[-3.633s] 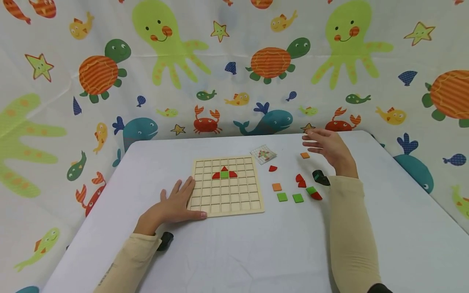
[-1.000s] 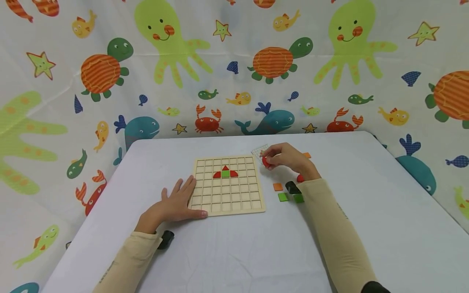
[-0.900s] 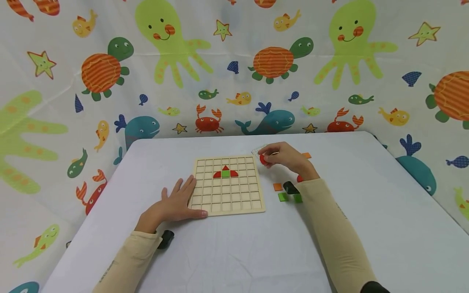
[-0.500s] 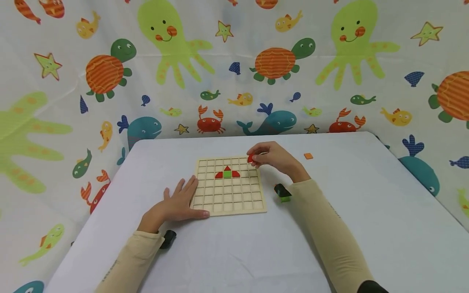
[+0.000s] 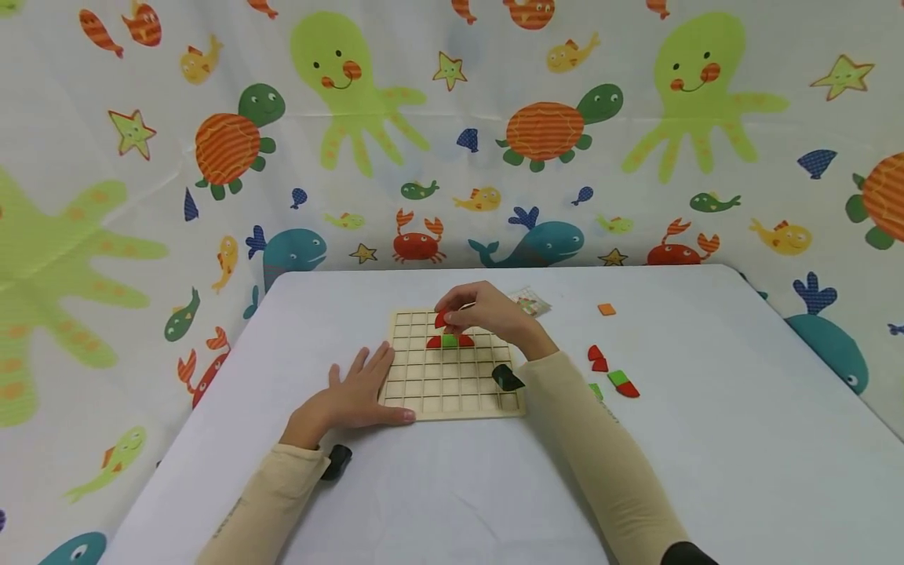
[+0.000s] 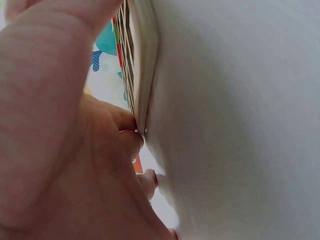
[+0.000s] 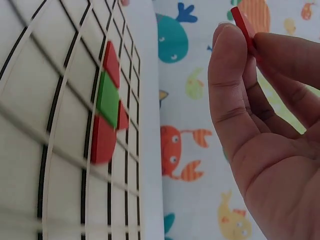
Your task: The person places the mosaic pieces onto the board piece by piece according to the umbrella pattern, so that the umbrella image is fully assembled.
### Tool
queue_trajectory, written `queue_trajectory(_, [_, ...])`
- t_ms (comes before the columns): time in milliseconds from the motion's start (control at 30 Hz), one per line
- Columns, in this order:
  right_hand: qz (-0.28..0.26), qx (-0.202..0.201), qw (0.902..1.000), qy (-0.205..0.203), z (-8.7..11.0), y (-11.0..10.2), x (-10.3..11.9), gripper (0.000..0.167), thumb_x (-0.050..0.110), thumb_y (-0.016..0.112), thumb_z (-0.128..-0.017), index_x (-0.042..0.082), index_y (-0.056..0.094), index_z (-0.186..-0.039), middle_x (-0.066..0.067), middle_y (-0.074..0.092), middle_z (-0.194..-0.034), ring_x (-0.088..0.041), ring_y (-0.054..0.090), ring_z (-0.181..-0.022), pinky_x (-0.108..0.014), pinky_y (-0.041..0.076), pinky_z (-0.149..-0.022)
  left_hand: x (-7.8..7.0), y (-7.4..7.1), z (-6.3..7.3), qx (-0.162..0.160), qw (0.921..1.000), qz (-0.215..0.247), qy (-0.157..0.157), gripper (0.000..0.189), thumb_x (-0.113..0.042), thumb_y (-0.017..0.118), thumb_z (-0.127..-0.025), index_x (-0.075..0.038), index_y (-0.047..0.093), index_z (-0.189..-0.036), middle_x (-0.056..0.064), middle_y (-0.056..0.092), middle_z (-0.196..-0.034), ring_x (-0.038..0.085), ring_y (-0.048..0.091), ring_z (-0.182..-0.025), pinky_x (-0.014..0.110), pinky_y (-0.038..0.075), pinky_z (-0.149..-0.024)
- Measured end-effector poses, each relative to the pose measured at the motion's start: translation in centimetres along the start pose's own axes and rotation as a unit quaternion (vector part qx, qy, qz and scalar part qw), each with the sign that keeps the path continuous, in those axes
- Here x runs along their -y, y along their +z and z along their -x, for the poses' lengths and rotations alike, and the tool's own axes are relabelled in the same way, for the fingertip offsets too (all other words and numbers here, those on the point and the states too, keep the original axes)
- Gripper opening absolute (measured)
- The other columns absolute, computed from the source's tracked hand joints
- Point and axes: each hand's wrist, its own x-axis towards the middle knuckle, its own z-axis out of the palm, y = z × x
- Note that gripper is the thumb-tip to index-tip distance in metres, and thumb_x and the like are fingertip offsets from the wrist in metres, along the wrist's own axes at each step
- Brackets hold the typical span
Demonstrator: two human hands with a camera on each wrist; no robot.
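Note:
A wooden grid board (image 5: 452, 388) lies on the white table. My left hand (image 5: 349, 402) rests at its left side with fingers spread, the thumb along the near edge. Over the far half of the board, my right hand (image 5: 489, 314) pinches a red quarter-circle tile (image 5: 441, 319) between thumb and fingers. The right wrist view shows this red tile (image 7: 242, 25) held on edge, apart from the grid. Set in the board are a green square (image 7: 108, 102), red quarter-circles (image 7: 103, 142) on both its sides and a red triangle (image 7: 122, 116), which the right hand hides in the head view.
Behind the right hand lies a small pattern card (image 5: 530, 301), partly covered. Loose tiles lie to the right: an orange square (image 5: 606, 309), red pieces (image 5: 597, 357), and a green square (image 5: 617, 378) against a red quarter-circle (image 5: 628, 390). The right sleeve (image 5: 600, 447) overlaps another green tile (image 5: 595, 388).
My right hand, empty at the far right earlier, has picked up the red quarter-circle from beside the card and carried it left over the board. The left hand keeps its place.

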Motion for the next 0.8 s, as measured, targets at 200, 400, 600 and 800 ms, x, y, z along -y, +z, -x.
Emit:
queue_trajectory(200, [-0.006, 0.002, 1.0, -0.003, -1.2, 1.8, -0.1, 0.023, -0.001, 0.068, -0.102, -0.01, 0.071, -0.122, -0.015, 0.075, -0.101, -0.032, 0.074, -0.086, -0.039, 0.063, -0.085, 0.0, 0.4, -0.5, 0.002, 1.0, -0.007, 0.005, 0.132, -0.075, 0.077, -0.082, -0.003, 0.012, -0.172, 0.017, 0.006, -0.179, 0.05, -0.002, -0.161, 0.082, -0.003, -0.115])
queue_trajectory(400, [0.038, 0.017, 0.9991, 0.005, -2.0, 3.3, -0.5, 0.018, -0.003, 0.068, -0.1, -0.011, 0.072, -0.116, -0.012, 0.074, -0.093, -0.028, 0.072, -0.079, -0.034, 0.062, -0.077, -0.1, 0.2, -0.3, 0.001, 1.0, -0.007, 0.006, 0.131, -0.073, 0.078, -0.083, -0.002, 0.012, -0.171, 0.017, 0.005, -0.179, 0.05, -0.002, -0.161, 0.083, -0.003, -0.115])
queue_trajectory(600, [0.081, 0.009, 0.9964, 0.023, -2.3, 4.5, -0.8, 0.008, -0.003, 0.072, -0.097, -0.005, 0.075, -0.104, -0.008, 0.072, -0.083, -0.017, 0.065, -0.067, -0.029, 0.059, -0.069, 0.1, 0.0, -0.2, 0.001, 0.9999, -0.01, 0.006, 0.13, -0.073, 0.077, -0.084, -0.002, 0.011, -0.171, 0.017, 0.005, -0.179, 0.05, -0.001, -0.161, 0.083, -0.003, -0.114])
queue_trajectory(800, [0.164, 0.015, 0.9858, 0.035, -2.7, 5.4, -1.0, 0.008, -0.005, 0.073, -0.095, 0.0, 0.076, -0.099, -0.005, 0.071, -0.082, -0.017, 0.065, -0.071, -0.027, 0.056, -0.069, 0.1, 0.0, 0.0, -0.002, 0.9999, -0.015, 0.005, 0.13, -0.071, 0.078, -0.084, -0.001, 0.013, -0.171, 0.017, 0.007, -0.179, 0.05, 0.0, -0.161, 0.084, -0.001, -0.114])
